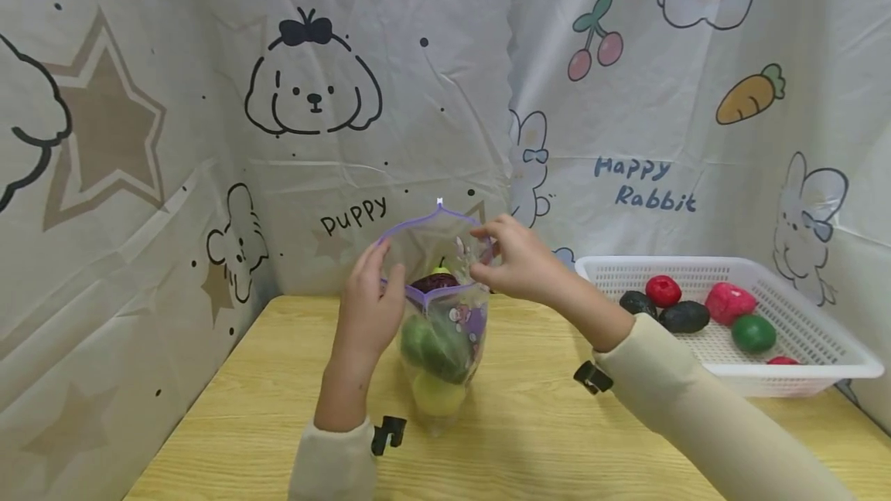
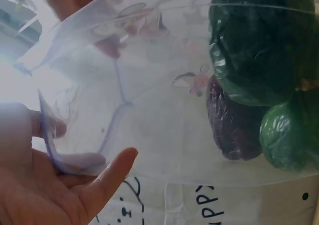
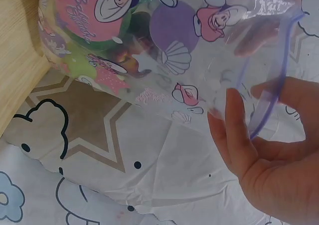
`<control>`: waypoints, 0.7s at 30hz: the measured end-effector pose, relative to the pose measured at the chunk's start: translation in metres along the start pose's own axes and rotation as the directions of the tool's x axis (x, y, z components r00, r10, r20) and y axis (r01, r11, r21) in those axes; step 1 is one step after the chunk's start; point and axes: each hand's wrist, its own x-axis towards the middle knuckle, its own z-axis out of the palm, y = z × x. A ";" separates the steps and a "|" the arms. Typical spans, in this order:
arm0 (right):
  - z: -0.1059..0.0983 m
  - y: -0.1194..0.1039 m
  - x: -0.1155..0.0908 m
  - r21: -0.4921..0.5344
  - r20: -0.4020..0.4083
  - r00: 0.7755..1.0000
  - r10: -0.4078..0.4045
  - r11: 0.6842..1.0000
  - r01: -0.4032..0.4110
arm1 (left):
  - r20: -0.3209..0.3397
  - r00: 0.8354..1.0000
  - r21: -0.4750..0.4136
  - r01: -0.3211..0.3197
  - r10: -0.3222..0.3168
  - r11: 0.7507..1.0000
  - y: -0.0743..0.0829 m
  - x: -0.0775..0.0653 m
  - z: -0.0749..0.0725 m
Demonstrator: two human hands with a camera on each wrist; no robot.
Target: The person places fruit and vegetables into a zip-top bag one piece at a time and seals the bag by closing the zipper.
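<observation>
A clear zip bag (image 1: pixel 445 331) with a purple seal and cartoon prints stands upright on the table, its mouth spread apart. Through the plastic show large green produce (image 1: pixel 435 350), a yellow round piece (image 1: pixel 438 394) at the bottom and a dark purple piece (image 1: pixel 435 281) near the mouth. My left hand (image 1: pixel 369 292) is at the left rim, fingers inside the mouth and the straight thumb (image 2: pixel 112 177) outside. On the right side, my right hand (image 1: pixel 518 257) holds the bag's edge, its fingers (image 3: pixel 237 120) curled round the purple seal.
At the right stands a white slotted basket (image 1: pixel 793 371) with several red, pink, green and dark pieces of produce. The wooden table (image 1: pixel 278 408) meets a printed cloth backdrop (image 1: pixel 418 99) behind and at the left. Black clips (image 1: pixel 593 377) sit at both sleeves.
</observation>
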 end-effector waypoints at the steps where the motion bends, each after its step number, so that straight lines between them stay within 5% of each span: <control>1: -0.001 0.001 -0.001 0.017 -0.008 1.000 0.016 1.000 -0.016 | -0.004 1.000 -0.004 0.004 -0.004 1.000 0.000 0.000 -0.001; 7: -0.001 0.006 -0.005 0.051 -0.090 0.994 0.055 0.997 -0.051 | 0.011 1.000 -0.020 -0.008 0.008 1.000 0.003 0.000 -0.002; 21: 0.008 0.021 -0.013 -0.103 -0.100 0.988 -0.116 0.989 0.105 | 0.046 0.997 0.086 -0.064 0.060 0.994 0.001 -0.002 0.008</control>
